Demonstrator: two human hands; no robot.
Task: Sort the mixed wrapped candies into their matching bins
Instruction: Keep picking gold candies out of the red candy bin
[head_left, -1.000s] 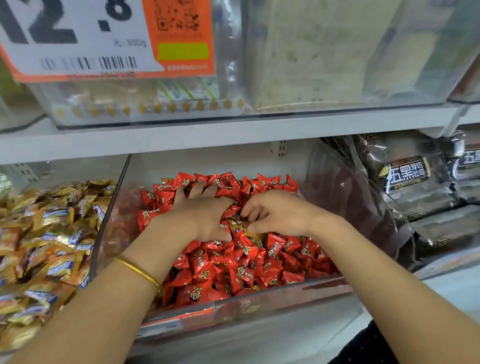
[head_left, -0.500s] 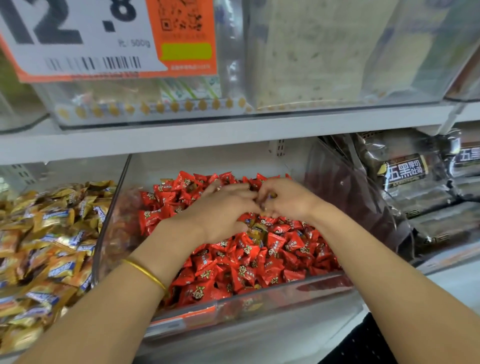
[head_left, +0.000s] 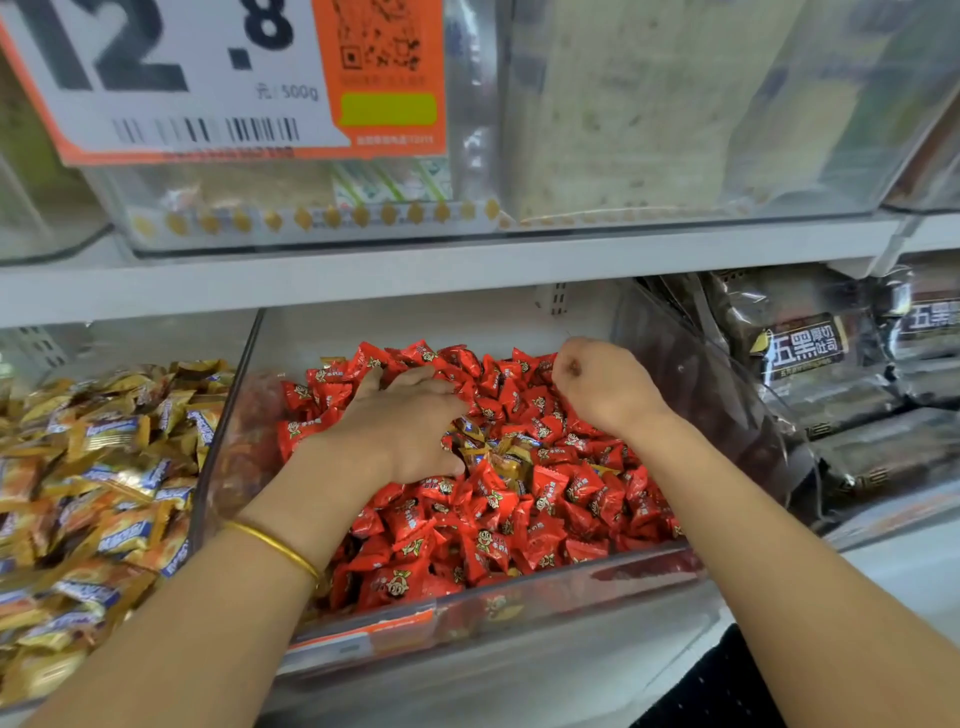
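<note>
Parting from earlier, left hand (head_left: 405, 421) and right hand (head_left: 605, 389) uncover gold candies (head_left: 498, 452).

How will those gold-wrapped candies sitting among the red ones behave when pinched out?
Likely light and crinkly: the gold-wrapped candies are small shiny pillow packs. Glossy wrappers may slip from the grip. Loosely heaped red candies will probably shift into the gap.

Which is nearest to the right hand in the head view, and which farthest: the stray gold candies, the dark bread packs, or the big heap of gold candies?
From the right hand:
1. stray gold candies, just left of it, among the red candies.
2. dark bread packs, next bin to its right.
3. big heap of gold candies, far left, beyond the left hand.
</note>
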